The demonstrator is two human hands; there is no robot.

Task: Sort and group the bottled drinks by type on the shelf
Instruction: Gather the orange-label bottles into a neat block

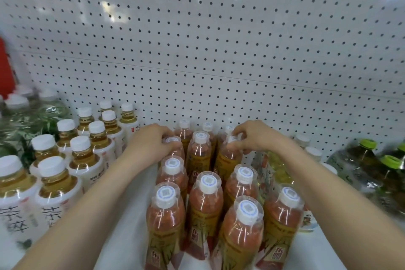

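Several orange drink bottles (205, 201) with white caps and gold labels stand in rows in the middle of the white shelf (122, 239). My left hand (151, 140) grips the neck of an orange bottle (175, 149) in the left row, near the back. My right hand (254, 136) pinches the cap of another orange bottle (229, 155) in the right row. Pale tea bottles (81, 160) with white caps and white labels are grouped at the left.
A white pegboard wall (219, 50) closes the back. Clear bottles with green leaf labels (43, 114) stand at far left, dark bottles with green caps (372, 166) at far right. A light yellow bottle (278, 166) stands right of the orange group, under my right forearm.
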